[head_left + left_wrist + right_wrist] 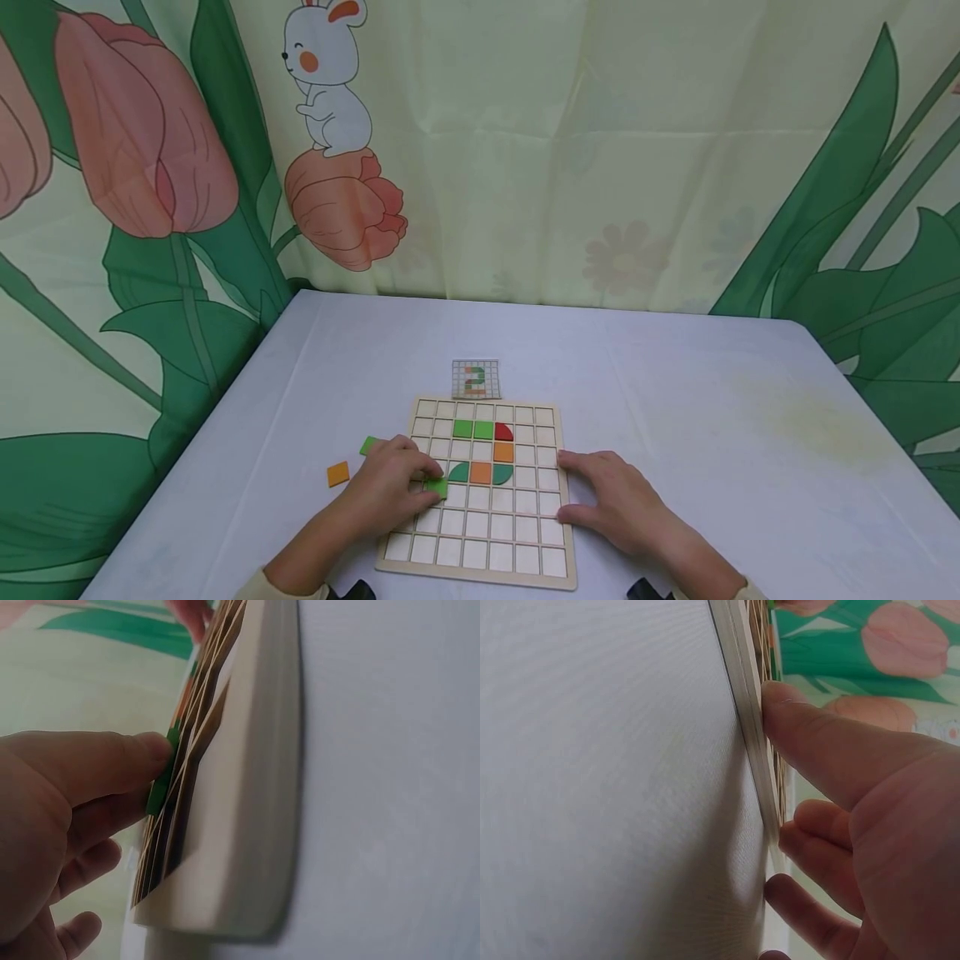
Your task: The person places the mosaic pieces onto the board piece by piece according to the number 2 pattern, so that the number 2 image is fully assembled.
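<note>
My left hand (390,483) pinches a green square tile (437,487) between thumb and fingers, over the left part of a wooden grid board (480,569). In the left wrist view the green tile (163,776) tilts against the grid's thin dividers. Thumb and fingertips of my right hand (618,500) touch the board's right edge, the fingers loosely bent. Set in the grid are several tiles: two green squares (473,429), a red rounded piece (503,432), orange squares (481,472) and dark green rounded pieces (502,473).
A small pattern card (476,379) lies just behind the board. Left of the board are a loose orange tile (338,474) and another green tile (368,446), partly covered by my left hand. A white cloth covers the table (697,417); a printed curtain (540,167) hangs behind.
</note>
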`<state>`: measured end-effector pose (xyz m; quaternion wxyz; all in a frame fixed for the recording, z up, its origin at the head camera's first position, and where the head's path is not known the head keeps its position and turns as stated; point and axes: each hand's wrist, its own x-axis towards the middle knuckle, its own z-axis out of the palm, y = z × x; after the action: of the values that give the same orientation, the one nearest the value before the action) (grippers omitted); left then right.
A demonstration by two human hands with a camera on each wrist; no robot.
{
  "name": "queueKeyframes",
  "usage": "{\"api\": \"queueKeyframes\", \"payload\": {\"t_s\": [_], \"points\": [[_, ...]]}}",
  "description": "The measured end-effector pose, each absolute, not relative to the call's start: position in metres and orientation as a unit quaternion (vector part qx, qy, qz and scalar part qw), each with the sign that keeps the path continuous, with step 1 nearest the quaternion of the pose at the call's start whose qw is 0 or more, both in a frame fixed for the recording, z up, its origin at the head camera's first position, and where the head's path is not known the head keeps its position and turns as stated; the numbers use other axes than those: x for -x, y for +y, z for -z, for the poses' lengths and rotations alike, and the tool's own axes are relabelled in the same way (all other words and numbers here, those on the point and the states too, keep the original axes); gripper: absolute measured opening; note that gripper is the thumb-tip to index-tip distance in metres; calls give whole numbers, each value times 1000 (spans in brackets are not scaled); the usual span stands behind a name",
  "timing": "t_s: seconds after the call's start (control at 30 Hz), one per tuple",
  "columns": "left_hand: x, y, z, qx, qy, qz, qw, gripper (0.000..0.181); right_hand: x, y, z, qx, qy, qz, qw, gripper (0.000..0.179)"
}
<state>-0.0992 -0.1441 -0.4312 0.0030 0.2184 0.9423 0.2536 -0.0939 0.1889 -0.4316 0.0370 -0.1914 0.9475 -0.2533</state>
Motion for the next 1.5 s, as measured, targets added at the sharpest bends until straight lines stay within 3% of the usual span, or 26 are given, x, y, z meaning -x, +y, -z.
{"api": "queueKeyframes", "payload": {"t_s": [1.5], "points": [[96,-135,429,-227,945,-233,8,20,93,190,431,198,946,253,30,63]]}}
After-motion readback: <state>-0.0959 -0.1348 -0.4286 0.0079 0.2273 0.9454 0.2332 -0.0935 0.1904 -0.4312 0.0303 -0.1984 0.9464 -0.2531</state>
